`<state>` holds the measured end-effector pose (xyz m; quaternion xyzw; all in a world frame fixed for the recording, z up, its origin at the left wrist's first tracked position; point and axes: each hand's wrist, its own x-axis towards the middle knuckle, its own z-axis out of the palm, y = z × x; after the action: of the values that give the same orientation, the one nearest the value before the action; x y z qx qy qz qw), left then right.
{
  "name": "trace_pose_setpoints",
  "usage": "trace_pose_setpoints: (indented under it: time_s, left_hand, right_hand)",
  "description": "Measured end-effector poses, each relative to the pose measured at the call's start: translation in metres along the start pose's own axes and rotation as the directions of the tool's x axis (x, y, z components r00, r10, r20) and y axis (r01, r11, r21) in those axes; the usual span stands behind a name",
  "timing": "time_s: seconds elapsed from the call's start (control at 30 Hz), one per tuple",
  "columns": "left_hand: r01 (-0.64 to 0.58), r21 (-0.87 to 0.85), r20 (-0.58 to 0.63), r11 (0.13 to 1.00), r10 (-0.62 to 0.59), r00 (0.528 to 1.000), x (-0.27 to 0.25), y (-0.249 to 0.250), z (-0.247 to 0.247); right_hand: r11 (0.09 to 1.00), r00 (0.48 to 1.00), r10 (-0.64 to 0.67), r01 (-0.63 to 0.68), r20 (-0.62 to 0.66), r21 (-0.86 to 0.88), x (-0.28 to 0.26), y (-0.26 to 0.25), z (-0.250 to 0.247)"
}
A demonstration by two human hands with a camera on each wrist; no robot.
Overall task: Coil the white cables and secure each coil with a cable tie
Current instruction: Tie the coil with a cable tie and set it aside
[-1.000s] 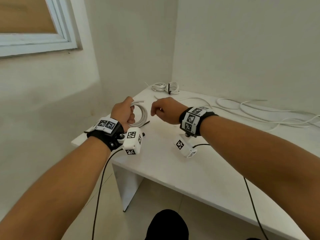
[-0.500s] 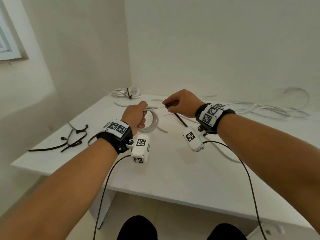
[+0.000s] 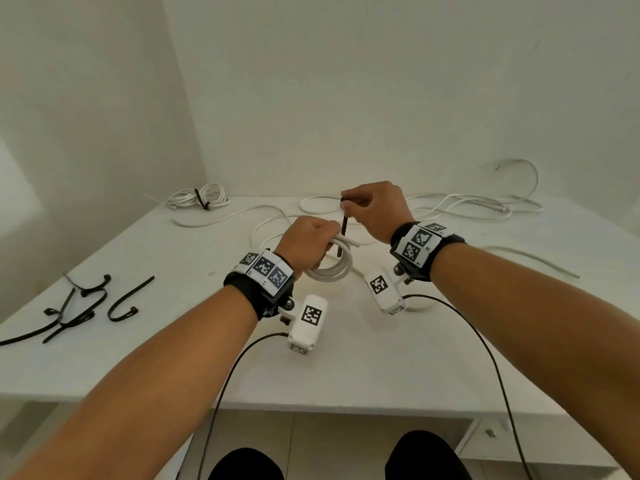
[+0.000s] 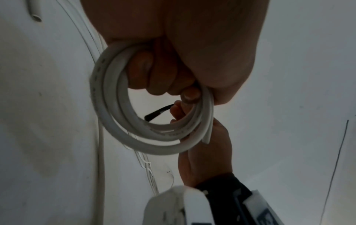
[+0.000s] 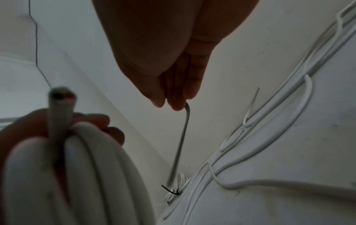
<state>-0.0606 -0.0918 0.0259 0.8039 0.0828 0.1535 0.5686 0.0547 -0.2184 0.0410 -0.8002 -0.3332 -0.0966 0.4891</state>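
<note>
My left hand (image 3: 311,244) grips a small coil of white cable (image 3: 334,270) above the white table (image 3: 346,358). In the left wrist view the fingers (image 4: 154,79) curl through the coil (image 4: 115,121). My right hand (image 3: 363,209), just beyond the coil, pinches the top of a black cable tie (image 3: 344,233) that hangs upright against the coil's far side. The right wrist view shows the fingertips (image 5: 173,100) pinching the tie (image 5: 182,137), with the coil (image 5: 92,167) close at the lower left. The tie's lower end shows through the coil's opening (image 4: 158,113).
A finished coil bound with a black tie (image 3: 199,199) lies at the table's back left. Loose white cables (image 3: 457,206) sprawl along the back and right. Several spare black ties (image 3: 83,306) lie at the left. The table's near edge (image 3: 311,403) is in front of my knees.
The view has swung right and down. My right hand has raised the black tie from a slant to upright behind the coil. The left hand keeps its grip on the coil.
</note>
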Motion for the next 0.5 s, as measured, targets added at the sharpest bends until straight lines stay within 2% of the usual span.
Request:
trace_pose_setpoints:
  time_s: [0.13,0.3,0.5]
  left_hand:
    - [0.008,0.030,0.013,1.000,-0.009,1.000,0.000,0.000,0.004]
    - [0.030,0.009,-0.031,1.000,-0.030,0.999,0.002,-0.006,0.001]
    - [0.047,-0.045,-0.077,0.998,-0.051,0.996,0.001,-0.014,-0.001]
  right_hand:
    - [0.995,0.999,0.048,-0.048,0.007,0.087,-0.001,0.004,-0.001]
    - [0.971,0.983,0.078,-0.112,0.165,0.211,-0.008,-0.002,-0.001]
    - [0.936,0.953,0.075,-0.169,0.293,0.310,-0.016,-0.015,0.003]
